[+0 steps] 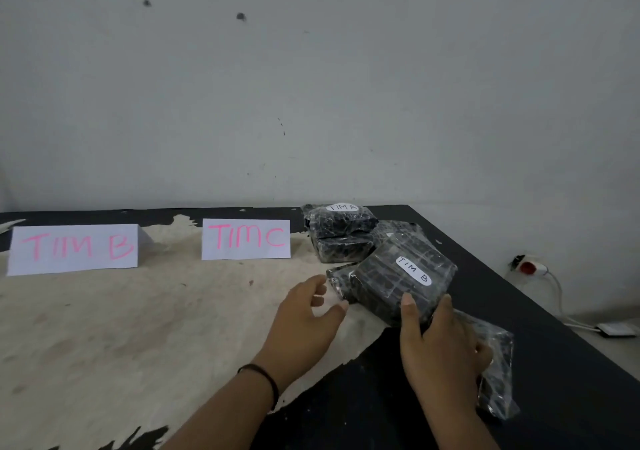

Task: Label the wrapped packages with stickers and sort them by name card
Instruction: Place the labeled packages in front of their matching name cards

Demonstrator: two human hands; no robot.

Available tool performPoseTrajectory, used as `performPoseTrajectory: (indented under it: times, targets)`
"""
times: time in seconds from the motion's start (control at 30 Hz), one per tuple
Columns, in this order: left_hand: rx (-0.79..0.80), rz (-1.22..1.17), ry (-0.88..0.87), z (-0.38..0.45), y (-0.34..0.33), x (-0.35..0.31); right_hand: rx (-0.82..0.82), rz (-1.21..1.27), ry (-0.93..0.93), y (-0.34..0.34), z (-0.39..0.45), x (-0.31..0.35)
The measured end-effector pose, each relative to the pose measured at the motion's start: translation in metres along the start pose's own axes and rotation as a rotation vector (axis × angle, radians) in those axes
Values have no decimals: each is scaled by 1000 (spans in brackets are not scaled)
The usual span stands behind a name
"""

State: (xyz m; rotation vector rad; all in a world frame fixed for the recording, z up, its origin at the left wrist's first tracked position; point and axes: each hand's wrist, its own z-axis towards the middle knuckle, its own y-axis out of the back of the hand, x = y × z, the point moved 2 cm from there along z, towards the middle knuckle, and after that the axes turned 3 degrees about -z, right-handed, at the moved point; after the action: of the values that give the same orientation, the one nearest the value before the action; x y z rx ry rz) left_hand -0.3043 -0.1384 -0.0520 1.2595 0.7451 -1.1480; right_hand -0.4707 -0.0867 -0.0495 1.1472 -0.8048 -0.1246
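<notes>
A dark wrapped package [391, 276] with a white sticker reading "TIM B" [413, 270] is tilted up off the table. My right hand [440, 342] grips its near edge, thumb on top. My left hand [308, 318] hovers just left of it with relaxed fingers, holding nothing. Behind it stands a stack of two packages [341, 235], the top one stickered "TIM A" [342, 207]. Another wrapped package [498, 373] lies under my right hand. Two folded name cards stand at the back: "TIM B" [72, 249] on the left and "TIM C" [246, 239] in the middle.
The black table [554, 363] has a worn, pale peeled patch [138, 311] across its left and middle. Its right edge runs diagonally; beyond it a socket with a red plug [528, 268] and a white cable lie by the wall.
</notes>
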Motion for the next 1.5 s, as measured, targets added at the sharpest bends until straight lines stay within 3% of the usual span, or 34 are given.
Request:
performPoseTrajectory:
  times: [0.23, 0.47, 0.83, 1.0, 1.1, 1.2, 1.3, 1.4, 1.5]
  targets:
    - [145, -191, -33, 19, -28, -7, 20, -37, 55, -6, 3, -1]
    - [115, -331, -96, 12, -31, -1, -24, 51, 119, -8, 2, -2]
    - [23, -636, 124, 5, -17, 1, -193, 238, 332, -6, -7, 3]
    - [153, -758, 336, 9, 0, -3, -244, 434, 527, 0, -19, 12]
    - [161, -762, 369, 6, 21, -3, -196, 474, 612, -3, -21, 12]
    - [73, -731, 334, -5, 50, -3, -99, 416, 680, -5, -21, 15]
    - [-141, -672, 286, -19, 96, 5, -108, 277, 754, -4, -23, 25]
    - [-365, -584, 282, -38, 151, 21, -7, 142, 822, -10, -37, 54]
    - [-512, -489, 326, -60, 200, 40, 64, 93, 1003, -27, -65, 96]
